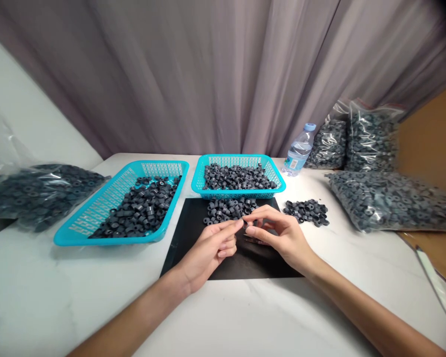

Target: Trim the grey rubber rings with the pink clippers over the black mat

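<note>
My left hand [212, 250] and my right hand [278, 233] meet fingertip to fingertip over a black mat [193, 233], just in front of a pile of small dark grey rings [226, 209] lying on it. The fingertips pinch together around something small between them; it is too hidden to name. A second small heap of rings [307, 210] lies on the white table to the right of the mat.
Two turquoise baskets hold more rings: a large one [96, 208] at left, a smaller one [241, 161] behind the mat. A water bottle [299, 151] stands behind. Clear bags of rings lie at right [390, 201], back right [371, 141] and far left [33, 191].
</note>
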Motion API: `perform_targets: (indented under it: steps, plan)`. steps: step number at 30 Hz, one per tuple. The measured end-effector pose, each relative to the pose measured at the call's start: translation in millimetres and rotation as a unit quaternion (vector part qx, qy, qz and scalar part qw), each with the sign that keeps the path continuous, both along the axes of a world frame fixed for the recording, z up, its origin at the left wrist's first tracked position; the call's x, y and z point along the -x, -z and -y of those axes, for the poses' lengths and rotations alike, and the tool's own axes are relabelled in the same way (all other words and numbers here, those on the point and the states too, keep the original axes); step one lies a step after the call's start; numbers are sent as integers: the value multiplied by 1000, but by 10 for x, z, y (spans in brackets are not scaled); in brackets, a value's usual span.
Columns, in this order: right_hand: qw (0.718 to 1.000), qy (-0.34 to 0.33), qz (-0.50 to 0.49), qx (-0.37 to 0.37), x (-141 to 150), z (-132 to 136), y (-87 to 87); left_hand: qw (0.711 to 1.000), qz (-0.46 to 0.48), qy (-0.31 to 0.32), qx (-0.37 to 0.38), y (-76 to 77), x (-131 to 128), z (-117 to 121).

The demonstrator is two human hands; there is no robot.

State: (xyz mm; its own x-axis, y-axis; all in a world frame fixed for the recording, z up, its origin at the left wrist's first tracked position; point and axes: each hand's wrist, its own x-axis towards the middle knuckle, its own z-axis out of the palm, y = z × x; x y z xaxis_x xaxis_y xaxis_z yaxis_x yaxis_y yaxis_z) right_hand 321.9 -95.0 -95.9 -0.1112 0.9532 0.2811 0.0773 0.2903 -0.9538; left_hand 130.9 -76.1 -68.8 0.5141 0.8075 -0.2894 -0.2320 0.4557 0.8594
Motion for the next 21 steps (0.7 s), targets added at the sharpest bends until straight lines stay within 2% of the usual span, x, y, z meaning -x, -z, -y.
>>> perform_targets:
  steps: [4, 16, 21]
  plan:
    - [1000, 0, -9, 1, -9, -10, -6, 1000, 9, 0, 8, 18, 8, -3]
    - [995, -19, -61, 78, -9, -8, 28, 1000, 23, -7, 11, 31, -5, -10]
    - [995, -16, -51, 80, -18, -17, 28, 999, 29, -12, 31, 20, -3, -9]
